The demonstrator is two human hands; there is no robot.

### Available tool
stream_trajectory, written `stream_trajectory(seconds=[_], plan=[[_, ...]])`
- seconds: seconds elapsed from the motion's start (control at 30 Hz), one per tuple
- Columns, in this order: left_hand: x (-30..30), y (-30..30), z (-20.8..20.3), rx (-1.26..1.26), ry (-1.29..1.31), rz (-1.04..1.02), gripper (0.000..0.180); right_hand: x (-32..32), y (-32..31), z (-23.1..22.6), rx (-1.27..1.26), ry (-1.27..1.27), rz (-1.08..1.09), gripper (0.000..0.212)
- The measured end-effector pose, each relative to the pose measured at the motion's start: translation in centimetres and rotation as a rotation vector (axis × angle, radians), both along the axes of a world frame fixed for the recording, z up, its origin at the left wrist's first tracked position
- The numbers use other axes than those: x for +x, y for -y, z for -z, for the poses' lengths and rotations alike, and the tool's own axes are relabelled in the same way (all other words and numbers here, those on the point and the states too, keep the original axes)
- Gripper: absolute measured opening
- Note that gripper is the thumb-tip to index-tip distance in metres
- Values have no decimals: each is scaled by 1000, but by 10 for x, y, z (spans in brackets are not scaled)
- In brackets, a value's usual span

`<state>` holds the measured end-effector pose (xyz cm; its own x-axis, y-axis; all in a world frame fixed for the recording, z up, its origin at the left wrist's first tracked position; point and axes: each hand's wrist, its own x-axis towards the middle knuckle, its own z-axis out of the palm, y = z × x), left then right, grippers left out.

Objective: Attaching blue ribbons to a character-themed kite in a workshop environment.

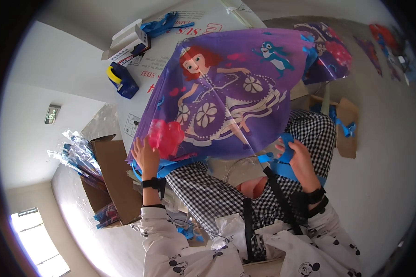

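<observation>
A purple kite (pixel 258 106), printed with a red-haired cartoon girl in a gown and a small blue animal, spreads over the table's near edge and my knees. My left hand (pixel 146 157) lies with fingers stretched out on the kite's lower left corner, beside a pink flower print. In my right hand (pixel 300 159), fingers curl round a bunched blue ribbon (pixel 287 148), just past the kite's near edge. More blue ribbon runs across my lap and under the left corner. What lies beneath the kite is hidden.
On the white table (pixel 208 18) stand a blue tape dispenser (pixel 123 81) and an open white box (pixel 127 40) near blue ribbons (pixel 164 25). A cardboard box (pixel 118 177) with plastic-wrapped bundles is at left. Another kite (pixel 332 53) lies at far right, above a small carton (pixel 348 138).
</observation>
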<state>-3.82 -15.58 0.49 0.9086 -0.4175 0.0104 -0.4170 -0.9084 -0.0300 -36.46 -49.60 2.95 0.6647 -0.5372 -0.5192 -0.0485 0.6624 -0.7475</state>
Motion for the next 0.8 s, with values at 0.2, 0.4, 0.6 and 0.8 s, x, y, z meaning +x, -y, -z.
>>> stream_trajectory(seconds=[0.2,0.4,0.6,0.8], plan=[[-101,102,-40,-194,-184,493,81,10,7,50,-15,-148,6,19],[-132,144,28,-77,-23,729,66,32,-5,42,74,-181,118,25],[-92,157,14,-113,-56,701,70,44,0,42,-110,-54,32,28],[-62,160,14,-157,10,626,73,84,18,46,-124,135,2,23]])
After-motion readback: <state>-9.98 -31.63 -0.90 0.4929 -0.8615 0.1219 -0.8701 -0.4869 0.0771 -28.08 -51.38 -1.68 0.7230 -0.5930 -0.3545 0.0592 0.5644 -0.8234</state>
